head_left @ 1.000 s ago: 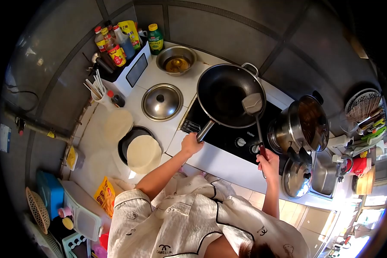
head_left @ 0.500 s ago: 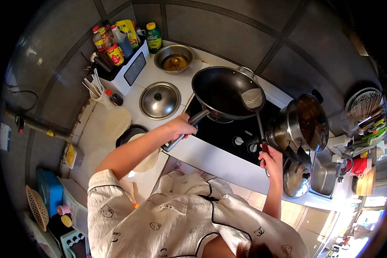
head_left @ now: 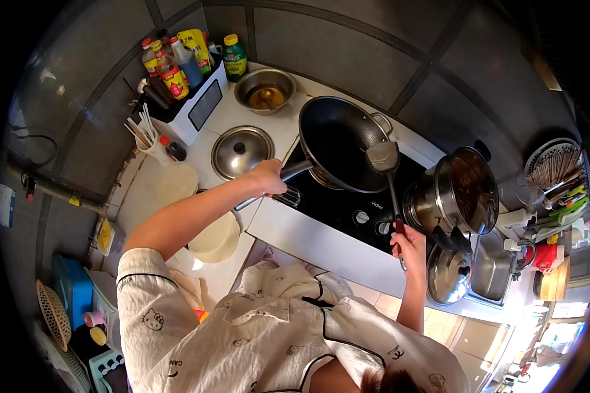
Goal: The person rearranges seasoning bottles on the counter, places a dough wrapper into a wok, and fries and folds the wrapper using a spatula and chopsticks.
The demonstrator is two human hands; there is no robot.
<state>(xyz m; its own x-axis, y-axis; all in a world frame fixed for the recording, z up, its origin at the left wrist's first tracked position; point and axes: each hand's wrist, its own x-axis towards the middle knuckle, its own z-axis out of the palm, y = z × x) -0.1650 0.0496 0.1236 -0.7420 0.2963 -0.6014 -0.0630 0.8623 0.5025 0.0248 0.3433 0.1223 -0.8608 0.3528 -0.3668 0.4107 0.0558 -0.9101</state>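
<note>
My left hand (head_left: 267, 177) is closed round the handle of a dark wok (head_left: 334, 141), which is tilted over the black cooktop (head_left: 347, 208). Its inside looks dark, with no food that I can make out. In my right hand (head_left: 410, 243) is the handle of a metal spatula (head_left: 383, 157), fingers wrapped round it. The spatula's blade rests at the wok's right rim. Left of the wok lies a round steel lid (head_left: 242, 152) on the white counter. Below my left forearm sits a pale flat round of dough (head_left: 215, 239), partly over a dark pan.
A steel bowl (head_left: 265, 90) with yellowish liquid stands behind the lid. Bottles crowd a white rack (head_left: 206, 105) at the back left. Right of the cooktop stand a tall steel pot (head_left: 439, 196), another lidded pot (head_left: 447, 278) and the sink (head_left: 490, 268).
The wok has turned and tilted, its bowl shifting slightly right and its handle end swinging up and left. My left elbow has moved outward; the spatula has followed the rim down a little.
</note>
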